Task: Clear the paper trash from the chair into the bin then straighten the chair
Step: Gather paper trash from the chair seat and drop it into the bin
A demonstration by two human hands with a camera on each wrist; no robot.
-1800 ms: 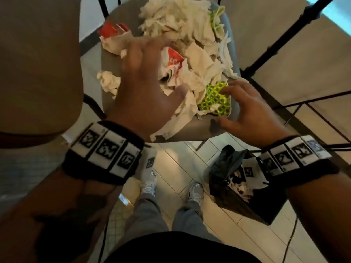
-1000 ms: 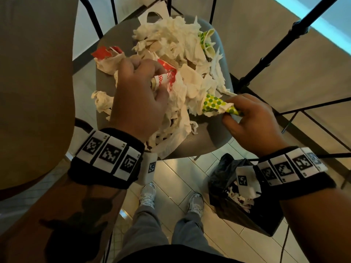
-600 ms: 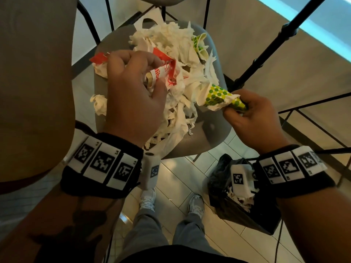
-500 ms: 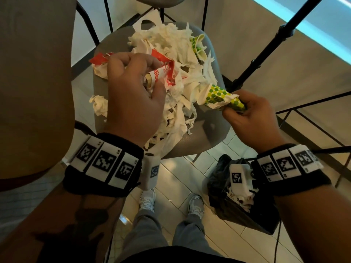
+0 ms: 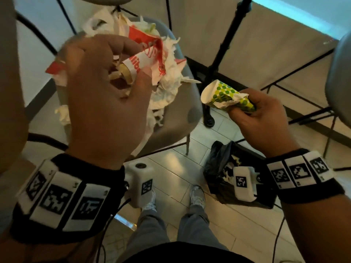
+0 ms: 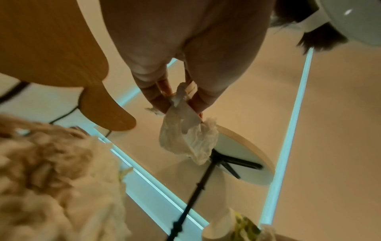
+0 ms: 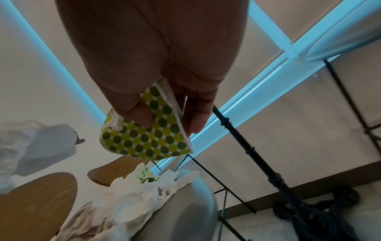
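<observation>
Paper trash (image 5: 167, 76) lies heaped on the grey chair (image 5: 176, 118), mostly white tissue and napkin scraps piled toward the back of the seat, with a crumpled piece (image 5: 62, 114) at the left edge. The job looks to be in its early or middle part: the bin (image 5: 218, 168), lined with a black bag, stands on the floor just right of the person's feet and already has some white paper in it, yet much of the heap is not cleared.

Both hands are loaded and lifted off the seat. The left hand (image 5: 106, 103) has its fingers (image 5: 114, 46) curled round a red-and-white wrapper (image 5: 146, 57) bundled with tissue; the left wrist view shows a white scrap (image 6: 185, 135) hanging pinched between fingertips. The right hand (image 5: 260, 118) pinches a crushed green-dotted paper cup (image 5: 226, 95) between thumb and fingers, held to the right of the chair and above the bin's side of the floor.

What is left, by my reading: drop these two handfuls into the bin, take more handfuls until the seat is bare, gather the stray scraps at the edge, then straighten the chair, which seems to sit at an angle to the black pole (image 5: 224, 50) and frames beside it.
</observation>
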